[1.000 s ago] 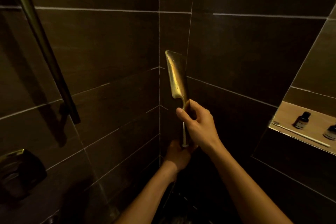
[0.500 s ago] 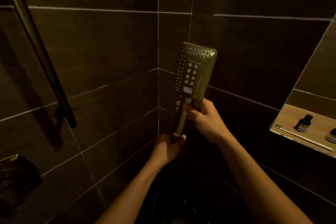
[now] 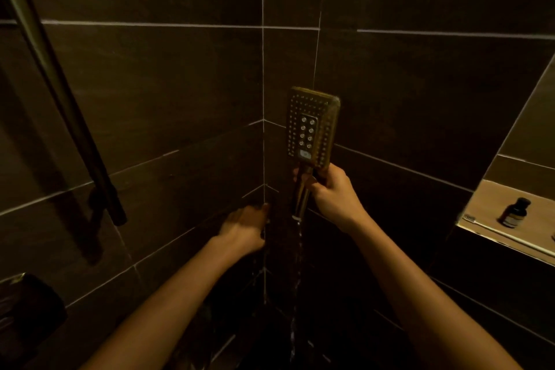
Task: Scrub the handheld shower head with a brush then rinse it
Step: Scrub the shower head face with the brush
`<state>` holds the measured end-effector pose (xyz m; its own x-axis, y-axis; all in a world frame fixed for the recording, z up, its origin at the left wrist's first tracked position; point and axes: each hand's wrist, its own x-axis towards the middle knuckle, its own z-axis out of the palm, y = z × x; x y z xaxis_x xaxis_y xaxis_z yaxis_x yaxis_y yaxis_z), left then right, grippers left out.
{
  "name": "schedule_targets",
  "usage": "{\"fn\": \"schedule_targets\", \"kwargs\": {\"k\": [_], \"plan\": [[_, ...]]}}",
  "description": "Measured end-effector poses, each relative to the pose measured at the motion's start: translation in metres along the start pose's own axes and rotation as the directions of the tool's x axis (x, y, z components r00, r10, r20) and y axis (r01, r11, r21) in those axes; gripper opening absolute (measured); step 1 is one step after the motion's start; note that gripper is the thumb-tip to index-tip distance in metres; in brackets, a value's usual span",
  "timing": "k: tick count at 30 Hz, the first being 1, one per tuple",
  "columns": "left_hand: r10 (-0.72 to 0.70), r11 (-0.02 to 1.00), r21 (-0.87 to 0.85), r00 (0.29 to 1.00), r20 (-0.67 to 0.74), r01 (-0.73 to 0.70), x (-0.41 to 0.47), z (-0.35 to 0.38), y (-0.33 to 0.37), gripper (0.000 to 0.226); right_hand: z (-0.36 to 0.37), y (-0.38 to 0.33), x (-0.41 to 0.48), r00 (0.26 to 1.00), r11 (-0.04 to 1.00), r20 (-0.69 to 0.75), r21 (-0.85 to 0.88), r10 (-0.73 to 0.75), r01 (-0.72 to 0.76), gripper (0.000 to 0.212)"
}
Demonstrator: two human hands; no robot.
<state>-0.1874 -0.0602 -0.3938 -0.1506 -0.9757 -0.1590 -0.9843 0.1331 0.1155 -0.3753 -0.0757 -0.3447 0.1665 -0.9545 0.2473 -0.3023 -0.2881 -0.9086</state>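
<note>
Right hand grips the shower head upright by its handle near the tiled corner, nozzles toward us, while the left hand hangs loosely open, apart, lower left.

Right hand gripping shower head handle, nozzle face turned toward camera. Water trickling from handle base. Left hand hanging loose at 9 o'clock, apart from handle. Bottle standing on niche shelf at 3 o'clock.

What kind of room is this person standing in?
Most likely a tiled shower stall: dark brown wall tiles meeting in a corner, a brass rectangular handheld shower head in the right hand, and a lit niche with a small dark bottle.
</note>
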Motion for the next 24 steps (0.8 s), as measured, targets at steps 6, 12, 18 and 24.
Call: {"fn": "schedule_targets", "kwargs": {"k": [6,12,18,24], "plan": [[0.108,0.973,0.208,0.994,-0.018,-0.102,0.009,-0.006,-0.026,0.070,0.008,0.006,0.014,0.998,0.999,0.025,-0.015,0.053,-0.053,0.034],[0.131,0.969,0.224,0.985,-0.110,-0.104,0.014,-0.009,-0.046,0.063,0.020,0.006,0.024,0.997,0.998,0.043,0.011,0.069,-0.070,0.035],[0.119,0.986,-0.097,0.980,-0.160,-0.135,0.019,-0.029,-0.073,0.061,0.032,-0.006,0.035,0.996,0.998,0.069,0.043,0.051,-0.054,0.032],[0.144,0.976,-0.109,0.935,-0.323,-0.188,0.015,-0.064,-0.102,0.041,0.035,-0.029,0.049,0.995,0.993,0.096,0.112,-0.030,0.019,0.023]]}}
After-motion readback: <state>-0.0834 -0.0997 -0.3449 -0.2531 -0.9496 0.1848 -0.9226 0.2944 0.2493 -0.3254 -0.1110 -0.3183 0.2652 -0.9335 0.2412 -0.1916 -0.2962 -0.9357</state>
